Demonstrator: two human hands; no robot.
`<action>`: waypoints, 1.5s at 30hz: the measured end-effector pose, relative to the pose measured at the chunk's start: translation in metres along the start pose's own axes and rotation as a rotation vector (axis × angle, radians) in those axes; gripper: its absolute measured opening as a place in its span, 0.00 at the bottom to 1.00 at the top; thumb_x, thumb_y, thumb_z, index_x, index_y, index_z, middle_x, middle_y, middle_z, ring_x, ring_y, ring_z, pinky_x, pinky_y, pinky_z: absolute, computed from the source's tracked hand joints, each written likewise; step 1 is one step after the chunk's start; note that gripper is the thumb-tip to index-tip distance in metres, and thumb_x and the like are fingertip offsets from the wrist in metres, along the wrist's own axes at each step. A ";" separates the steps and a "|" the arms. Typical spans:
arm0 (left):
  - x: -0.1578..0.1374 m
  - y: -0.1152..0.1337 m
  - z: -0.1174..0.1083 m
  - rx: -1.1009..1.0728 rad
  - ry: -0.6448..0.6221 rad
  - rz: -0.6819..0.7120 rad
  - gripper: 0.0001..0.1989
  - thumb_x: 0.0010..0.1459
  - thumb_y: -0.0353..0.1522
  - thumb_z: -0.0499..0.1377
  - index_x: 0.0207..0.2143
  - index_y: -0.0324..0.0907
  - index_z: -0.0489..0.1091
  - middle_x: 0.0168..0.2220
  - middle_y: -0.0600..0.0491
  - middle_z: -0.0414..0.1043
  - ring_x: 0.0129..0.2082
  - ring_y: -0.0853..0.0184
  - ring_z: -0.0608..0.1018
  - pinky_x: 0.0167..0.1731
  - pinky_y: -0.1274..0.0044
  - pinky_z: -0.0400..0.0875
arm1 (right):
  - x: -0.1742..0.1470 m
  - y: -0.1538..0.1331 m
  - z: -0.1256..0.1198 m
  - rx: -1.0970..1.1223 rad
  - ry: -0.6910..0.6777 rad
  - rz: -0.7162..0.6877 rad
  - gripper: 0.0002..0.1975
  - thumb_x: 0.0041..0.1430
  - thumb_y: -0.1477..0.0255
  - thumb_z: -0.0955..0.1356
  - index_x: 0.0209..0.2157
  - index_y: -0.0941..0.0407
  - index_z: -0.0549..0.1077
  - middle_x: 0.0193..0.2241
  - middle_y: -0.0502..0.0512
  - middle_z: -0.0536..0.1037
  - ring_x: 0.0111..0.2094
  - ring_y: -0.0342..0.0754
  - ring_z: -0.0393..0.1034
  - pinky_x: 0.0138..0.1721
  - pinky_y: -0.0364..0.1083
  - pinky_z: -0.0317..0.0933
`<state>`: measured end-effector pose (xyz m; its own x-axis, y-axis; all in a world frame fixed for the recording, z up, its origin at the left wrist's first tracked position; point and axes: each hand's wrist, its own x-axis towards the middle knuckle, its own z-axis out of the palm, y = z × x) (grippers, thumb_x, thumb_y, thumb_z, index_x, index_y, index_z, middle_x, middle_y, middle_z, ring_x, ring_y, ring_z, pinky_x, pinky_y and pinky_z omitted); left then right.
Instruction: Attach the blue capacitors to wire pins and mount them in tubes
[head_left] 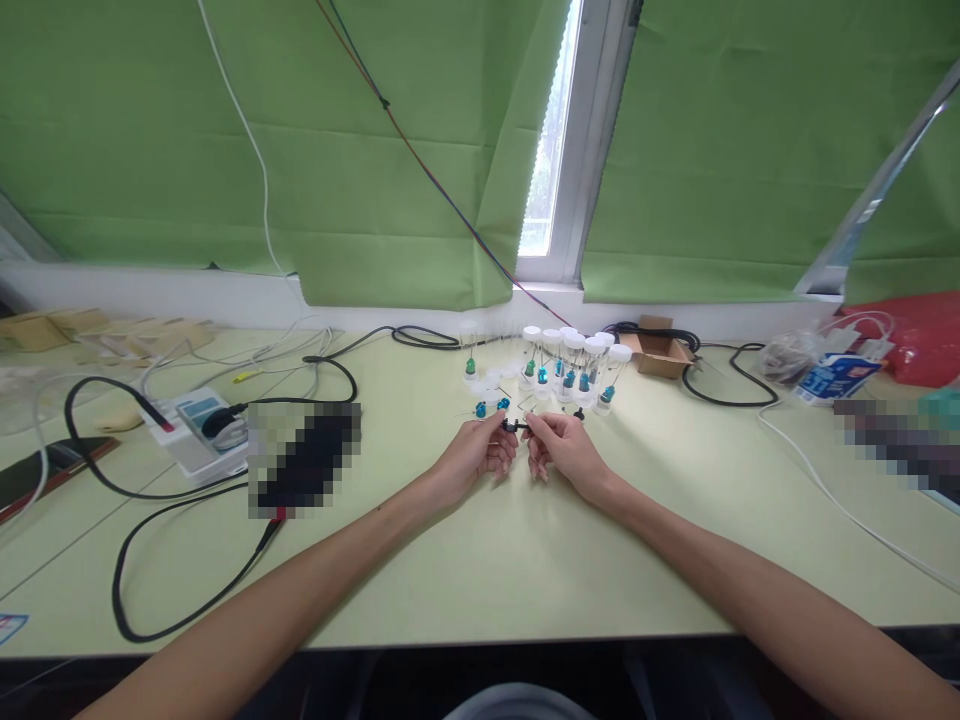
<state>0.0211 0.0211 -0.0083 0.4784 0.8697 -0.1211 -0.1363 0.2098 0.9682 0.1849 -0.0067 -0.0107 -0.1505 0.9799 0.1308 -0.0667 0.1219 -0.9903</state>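
Black little part (511, 426), too small for me to name properly, is pinched right between the two hands, in front of the vials. Its long axis looks roughly side to side, about parallel with the table's (480, 590) front edge. Neither hand's really nearer: left hand (476, 452) has the chunkier end, right hand (564, 448) has the thin one. Both are closed to a thumb-and-finger pinch, other fingers loosely curled. Just beyond, toward the back edge, sit two blue pieces (481, 410) and the white-capped clear vials (574, 366), so it's tight that way. More room toward the front edge; black cable (116, 580) loops off by the front left corner.
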 end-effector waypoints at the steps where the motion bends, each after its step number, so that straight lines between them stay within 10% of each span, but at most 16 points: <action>1: 0.000 0.000 0.000 0.001 -0.002 0.000 0.25 0.57 0.49 0.56 0.25 0.34 0.71 0.23 0.49 0.68 0.19 0.72 0.69 0.19 0.78 0.63 | 0.000 0.000 0.000 0.002 -0.005 0.001 0.23 0.56 0.51 0.66 0.24 0.57 0.66 0.15 0.46 0.67 0.13 0.41 0.66 0.13 0.39 0.57; 16: -0.007 0.002 0.011 -0.129 0.004 -0.013 0.22 0.57 0.44 0.59 0.23 0.34 0.70 0.21 0.51 0.67 0.18 0.74 0.67 0.17 0.80 0.58 | 0.002 0.009 -0.002 0.011 -0.046 0.053 0.29 0.57 0.47 0.62 0.18 0.57 0.63 0.09 0.45 0.60 0.10 0.42 0.62 0.12 0.40 0.54; 29: -0.003 -0.001 0.007 -0.174 0.131 0.014 0.17 0.57 0.41 0.58 0.25 0.35 0.70 0.20 0.52 0.67 0.18 0.74 0.67 0.17 0.80 0.59 | 0.000 0.002 -0.001 -0.086 0.016 -0.136 0.18 0.55 0.57 0.68 0.39 0.55 0.66 0.26 0.48 0.73 0.19 0.41 0.69 0.17 0.40 0.63; 45: -0.005 -0.001 0.007 -0.165 0.020 0.040 0.18 0.56 0.42 0.60 0.25 0.34 0.71 0.21 0.51 0.67 0.19 0.73 0.68 0.18 0.80 0.59 | 0.000 0.001 -0.003 -0.124 -0.027 -0.082 0.21 0.59 0.52 0.64 0.24 0.55 0.63 0.13 0.43 0.64 0.13 0.40 0.63 0.13 0.39 0.57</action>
<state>0.0252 0.0134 -0.0070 0.4525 0.8873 -0.0890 -0.2966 0.2438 0.9234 0.1876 -0.0064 -0.0115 -0.1758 0.9615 0.2112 0.0418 0.2216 -0.9742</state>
